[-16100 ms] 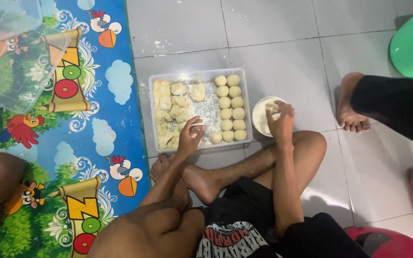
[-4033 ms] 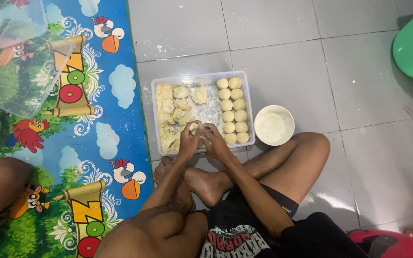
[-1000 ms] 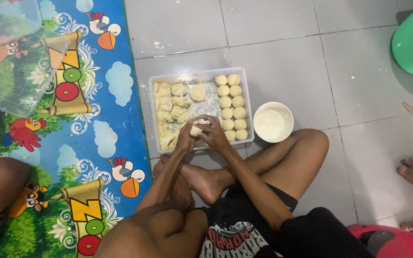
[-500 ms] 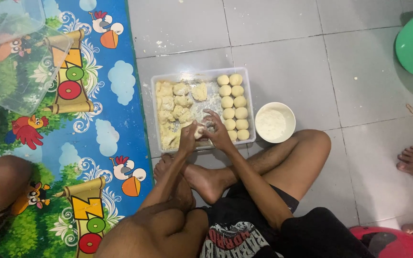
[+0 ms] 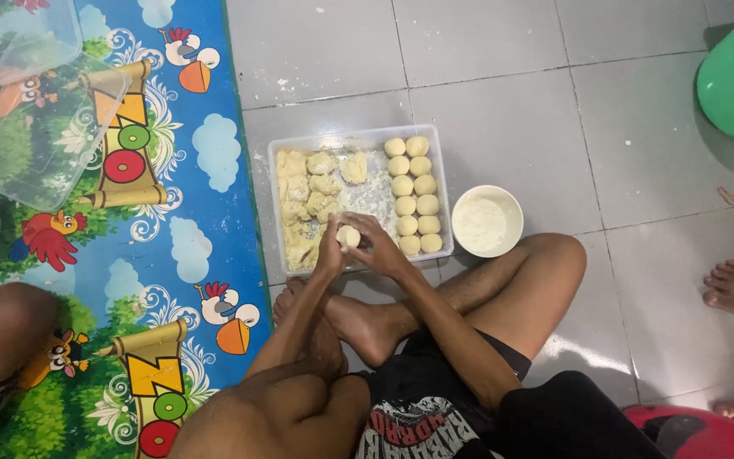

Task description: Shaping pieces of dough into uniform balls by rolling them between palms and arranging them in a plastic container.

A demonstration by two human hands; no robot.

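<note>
dough ball (image 5: 348,235): sat between both palms, over the tray's (image 5: 358,138) near edge
left hand (image 5: 330,249): cupped against the ball
right hand (image 5: 378,244): cupped against the ball

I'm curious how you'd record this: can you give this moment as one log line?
left hand + right hand: cupping dough ball | over clear tray | rolled balls right | white bowl beside

No packages, labels, signs or screens show anywhere in this view.
</note>
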